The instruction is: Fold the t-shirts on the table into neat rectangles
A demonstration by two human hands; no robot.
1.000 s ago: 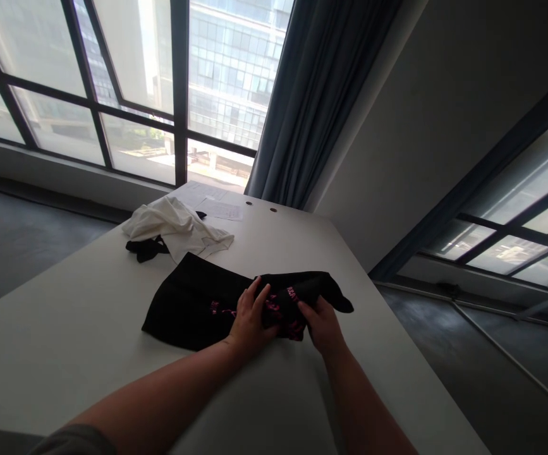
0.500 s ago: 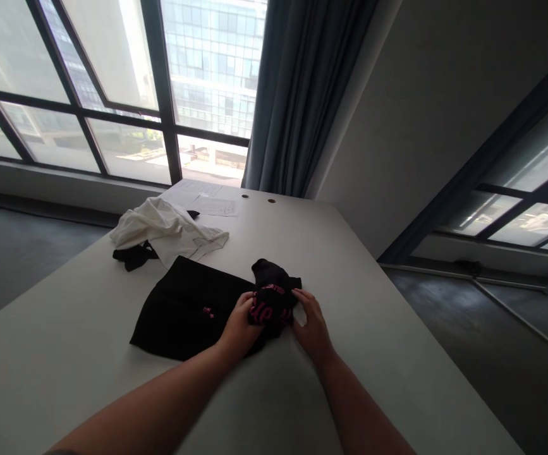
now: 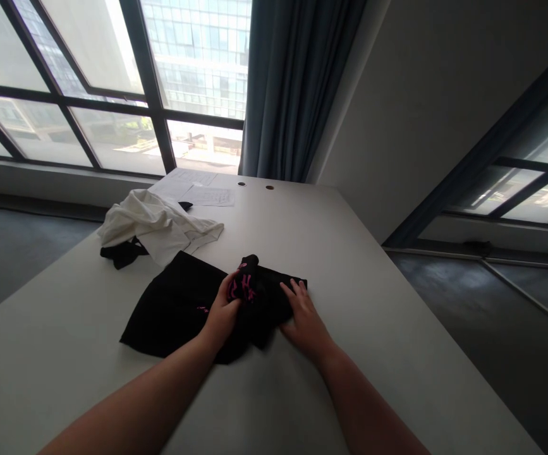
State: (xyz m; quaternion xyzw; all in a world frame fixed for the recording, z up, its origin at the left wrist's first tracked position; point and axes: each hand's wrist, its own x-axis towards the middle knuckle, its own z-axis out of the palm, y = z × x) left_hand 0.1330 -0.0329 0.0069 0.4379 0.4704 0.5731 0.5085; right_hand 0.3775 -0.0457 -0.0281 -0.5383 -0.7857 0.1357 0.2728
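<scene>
A black garment [image 3: 164,309] with pink print lies on the white table [image 3: 330,404]. Its left part is spread flat and bears a small pink mark; the middle is bunched up, with larger pink lettering. My left hand [image 3: 221,314] is closed around the bunched, lettered part. Fingers spread, my right hand [image 3: 304,319] rests on the garment's right end, near its edge. Whether the cloth there is a sleeve or a hem, I cannot tell.
A crumpled white garment [image 3: 136,218] lies at the table's far left, with a black piece of cloth [image 3: 122,253] partly under it. Printed papers [image 3: 212,196] lie behind. Beyond the table are a blue curtain [image 3: 292,95] and windows.
My left hand has drawn the bunched, lettered part to the left. My right hand has come off the bunch, and its fingers now lie on the cloth spread out at right.
</scene>
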